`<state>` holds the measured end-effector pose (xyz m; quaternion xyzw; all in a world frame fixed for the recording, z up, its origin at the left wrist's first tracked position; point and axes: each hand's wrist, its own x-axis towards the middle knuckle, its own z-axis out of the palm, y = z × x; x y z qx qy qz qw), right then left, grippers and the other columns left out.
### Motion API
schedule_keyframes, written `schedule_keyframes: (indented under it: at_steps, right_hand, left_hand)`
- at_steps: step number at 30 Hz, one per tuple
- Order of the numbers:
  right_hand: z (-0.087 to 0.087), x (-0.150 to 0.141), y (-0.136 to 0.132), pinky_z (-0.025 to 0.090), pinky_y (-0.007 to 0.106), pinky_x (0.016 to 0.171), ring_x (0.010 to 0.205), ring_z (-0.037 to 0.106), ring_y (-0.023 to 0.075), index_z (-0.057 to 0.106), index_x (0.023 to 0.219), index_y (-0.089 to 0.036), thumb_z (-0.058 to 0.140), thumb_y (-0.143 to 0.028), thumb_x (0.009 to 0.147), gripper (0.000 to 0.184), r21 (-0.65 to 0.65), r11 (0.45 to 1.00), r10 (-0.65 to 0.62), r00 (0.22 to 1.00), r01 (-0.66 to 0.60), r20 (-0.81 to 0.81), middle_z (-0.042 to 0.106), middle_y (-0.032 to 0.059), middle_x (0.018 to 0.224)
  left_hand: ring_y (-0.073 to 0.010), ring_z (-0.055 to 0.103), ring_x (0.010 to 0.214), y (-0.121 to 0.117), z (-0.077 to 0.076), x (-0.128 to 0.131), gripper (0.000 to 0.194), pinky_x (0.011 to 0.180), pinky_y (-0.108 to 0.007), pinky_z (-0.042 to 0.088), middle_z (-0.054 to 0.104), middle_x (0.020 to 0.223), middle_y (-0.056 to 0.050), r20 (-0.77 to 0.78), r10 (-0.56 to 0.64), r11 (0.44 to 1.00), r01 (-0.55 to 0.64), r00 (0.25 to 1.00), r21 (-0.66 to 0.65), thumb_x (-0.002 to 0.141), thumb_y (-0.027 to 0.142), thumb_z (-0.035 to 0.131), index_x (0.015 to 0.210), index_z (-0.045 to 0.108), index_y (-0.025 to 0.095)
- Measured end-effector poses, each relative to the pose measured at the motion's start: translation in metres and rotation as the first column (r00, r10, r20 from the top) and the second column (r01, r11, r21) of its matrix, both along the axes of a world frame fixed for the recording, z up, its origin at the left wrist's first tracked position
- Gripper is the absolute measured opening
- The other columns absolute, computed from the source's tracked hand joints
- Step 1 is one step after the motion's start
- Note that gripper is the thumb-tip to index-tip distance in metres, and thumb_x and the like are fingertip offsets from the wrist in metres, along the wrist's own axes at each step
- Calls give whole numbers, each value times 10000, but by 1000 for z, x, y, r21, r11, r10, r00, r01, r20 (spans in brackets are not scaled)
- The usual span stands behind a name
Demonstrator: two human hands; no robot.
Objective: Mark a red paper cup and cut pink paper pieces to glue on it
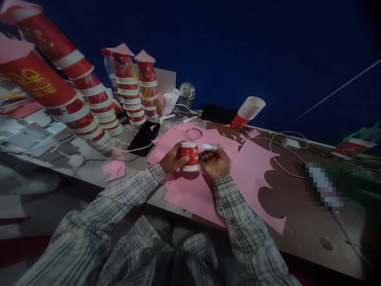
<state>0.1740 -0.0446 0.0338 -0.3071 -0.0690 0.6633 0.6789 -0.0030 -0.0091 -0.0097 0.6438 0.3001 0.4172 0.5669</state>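
My left hand (174, 159) is wrapped round the side of a red paper cup (190, 154) with gold prints, which stands upside down with its wide white rim lowest. From the right, my right hand (218, 163) grips a white marker-like pen (210, 147) between thumb and fingers, its white end pointing left toward the cup. Some fingertips of that hand come close to the cup's right side; whether they touch it I cannot tell. Beneath both hands lie pink paper sheets (190, 194). A roll of clear tape (194, 134) rests on the paper just behind the cup.
Tall towers of red cups with pink paper roofs (128, 85) rise at the left and back left. A black phone (144, 138) lies left of the paper. At the back right leans a stack of cups (248, 112). White cables (276, 145) cross the table (297, 222); cut pink paper (253, 171) lies right.
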Motion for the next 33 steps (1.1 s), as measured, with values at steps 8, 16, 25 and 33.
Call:
schedule_keyframes:
  at_steps: [8,16,25,33]
  right_hand:
    - [-2,-4,1,485,232,544,467,465,75,627,698,-188,718,-259,753,128,13,999,-31,998,30,46,472,-81,466]
    - [-2,-6,1,420,198,483,460,440,59,626,676,-178,830,-318,666,247,72,997,-25,991,16,129,462,-92,458]
    - [-9,-5,1,401,186,476,477,444,47,647,718,-178,904,-358,559,351,149,989,-26,969,-12,246,490,-100,489]
    - [-8,-7,2,465,204,501,444,452,44,622,720,-178,903,-367,555,377,112,994,-43,972,18,230,491,-110,468]
  left_hand:
    - [-283,624,1123,-1,4,-1,718,954,-445,532,625,1237,-134,-41,31,999,-32,999,-26,745,457,751,1352,461,206]
    - [-279,600,1128,-2,5,-2,670,1008,-498,482,602,1248,-124,-26,-24,1000,24,999,-3,808,429,706,1380,438,206]
    - [-281,594,1125,-2,1,-2,696,1003,-517,479,608,1225,-106,44,-71,995,74,997,-71,788,436,736,1388,446,238]
    - [-293,590,1152,-1,1,-3,668,1027,-547,454,616,1231,-102,95,-72,993,80,993,-90,767,396,765,1362,495,257]
